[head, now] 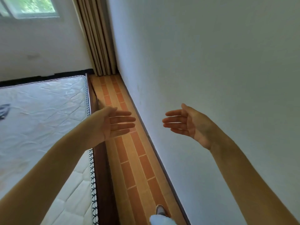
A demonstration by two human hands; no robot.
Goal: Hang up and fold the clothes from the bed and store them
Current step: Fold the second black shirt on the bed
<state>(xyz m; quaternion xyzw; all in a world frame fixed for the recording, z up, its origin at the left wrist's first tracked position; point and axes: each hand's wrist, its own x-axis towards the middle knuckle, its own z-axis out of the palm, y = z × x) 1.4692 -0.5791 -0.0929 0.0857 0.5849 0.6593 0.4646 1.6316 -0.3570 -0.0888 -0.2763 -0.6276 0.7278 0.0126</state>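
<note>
Both hands were raised in front of the person, palms facing each other, well apart, nothing in either. Left hand (112,123) had its fingers straight and close together, thumb up along the top edge, pointing toward the right. Right hand (186,123) mirrored it: fingers straight and together, pointing left, thumb up. Neither touched anything. Bare forearms ran in from the lower corners of the view.

Bed (95,159) sat on the left: dark wood frame, with a white quilted mattress (48,111) on top, patterned piping along its edge. A small dark shape lay on the mattress at the far left edge (4,109); couldn't tell whether it was clothing or a printed mark. No other clothes visible on the part of the bed in view.

Left hand hung over the bed's right edge and the floor strip; right hand was in front of the white wall (211,62).

Floor (134,159) between bed and wall was orange-and-tan brick-pattern tile, narrow strip. Beige curtain (99,38) hung in the far corner, reaching down to the floor. Window (30,7) at top left, greenery outside. One shoe (159,209) and a bit of light trouser leg (160,220) showed at the bottom on the floor.
</note>
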